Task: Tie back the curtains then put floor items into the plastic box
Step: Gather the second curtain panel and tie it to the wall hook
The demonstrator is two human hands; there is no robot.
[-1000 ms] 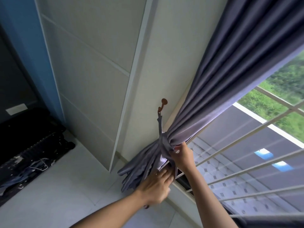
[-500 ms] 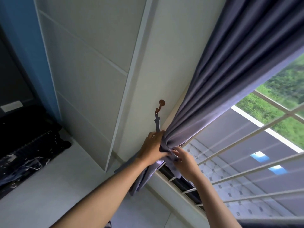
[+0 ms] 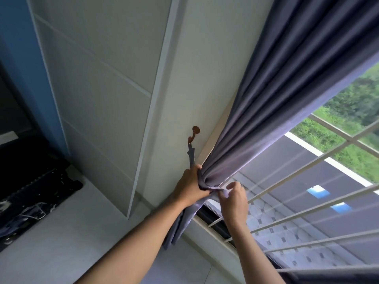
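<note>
**Gathering a grey curtain at its wall hook**

A person stands at a window, seen from a head-worn camera looking along both bare forearms. The grey curtain hangs from the upper right and narrows to a bunched waist near the centre. The left hand grips that bunch, fingers curled tightly round the folds. The right hand, just beside it, pinches a strip of matching fabric, apparently the tie-back band, which runs up to a small brown wall hook on the cream wall.

This looks like the first step, tying back the curtain, and it seems unfinished. The next move probably calls for drawing the band round the bunch and securing it while the left hand keeps the folds together.

White window bars lie right of the hands and the sill runs close below them, so room is tight there. To the left, pale floor lies open as far as a dark pile of items. No plastic box is in view.
</note>
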